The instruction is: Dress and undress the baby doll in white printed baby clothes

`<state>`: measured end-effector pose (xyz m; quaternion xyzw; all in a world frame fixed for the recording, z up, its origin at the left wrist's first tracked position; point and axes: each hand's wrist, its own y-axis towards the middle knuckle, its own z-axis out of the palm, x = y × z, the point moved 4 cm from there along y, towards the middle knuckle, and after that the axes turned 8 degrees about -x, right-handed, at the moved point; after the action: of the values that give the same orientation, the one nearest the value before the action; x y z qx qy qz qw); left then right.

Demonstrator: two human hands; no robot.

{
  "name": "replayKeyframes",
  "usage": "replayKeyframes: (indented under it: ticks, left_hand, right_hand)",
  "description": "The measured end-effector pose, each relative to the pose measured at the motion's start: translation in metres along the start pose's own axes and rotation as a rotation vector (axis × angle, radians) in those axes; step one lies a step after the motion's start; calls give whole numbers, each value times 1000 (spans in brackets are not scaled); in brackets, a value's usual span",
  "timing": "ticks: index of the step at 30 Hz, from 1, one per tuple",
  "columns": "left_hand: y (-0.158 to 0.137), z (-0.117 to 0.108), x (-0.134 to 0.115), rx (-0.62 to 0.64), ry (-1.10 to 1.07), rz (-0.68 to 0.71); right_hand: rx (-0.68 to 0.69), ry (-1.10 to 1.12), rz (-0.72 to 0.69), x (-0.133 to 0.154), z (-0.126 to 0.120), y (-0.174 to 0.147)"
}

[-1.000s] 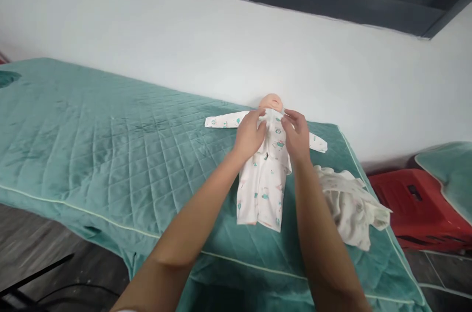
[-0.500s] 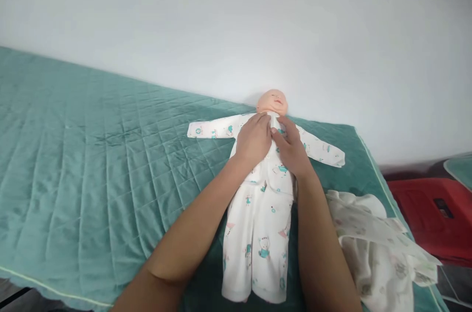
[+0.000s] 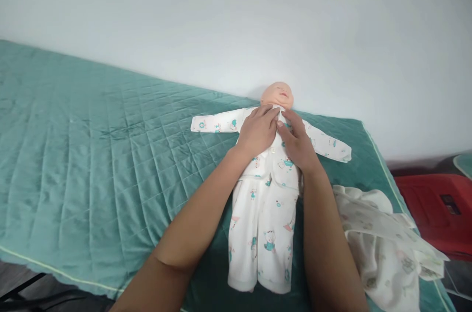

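A baby doll lies on its back on the green quilted cover, its head against the wall. It wears a white printed pajama top, sleeves spread to both sides, and matching pants. My left hand rests on the chest, fingertips closed on the top's front edge just below the neck. From the other side, my right hand grips the same front opening with thumb and fingers. Lower on the front, a small button shows. The fabric between my fingertips is mostly hidden.
A crumpled heap of white printed baby clothes lies on the right part of the green quilted cover. Beyond the right edge stands a red plastic object. The white wall rises directly behind the doll.
The camera view has shifted slightly, so everything sits a little farther right. Both hands stay at the top's front near the neck, with small finger movements. The front button shows more clearly.
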<state>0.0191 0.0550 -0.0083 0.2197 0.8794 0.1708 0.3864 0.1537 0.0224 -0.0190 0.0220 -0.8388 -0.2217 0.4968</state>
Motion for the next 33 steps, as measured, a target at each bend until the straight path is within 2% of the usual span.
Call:
replayKeyframes:
  ticks: [6, 11, 17, 21, 33]
  left_hand:
    - [-1, -2, -3, 43, 25, -8]
    - [-1, -2, -2, 42, 20, -3]
    - [-1, -3, -5, 62, -21, 70]
    - [-2, -3, -7, 97, -23, 69]
    - [-1, -4, -9, 47, -57, 100]
  right_hand:
    - [35, -9, 20, -7, 1, 1]
    - [13, 7, -14, 0, 0, 1]
    - [-14, 5, 57, 4, 0, -1]
    - [-12, 2, 16, 5, 0, -1]
    - [-29, 24, 45, 10, 0, -1]
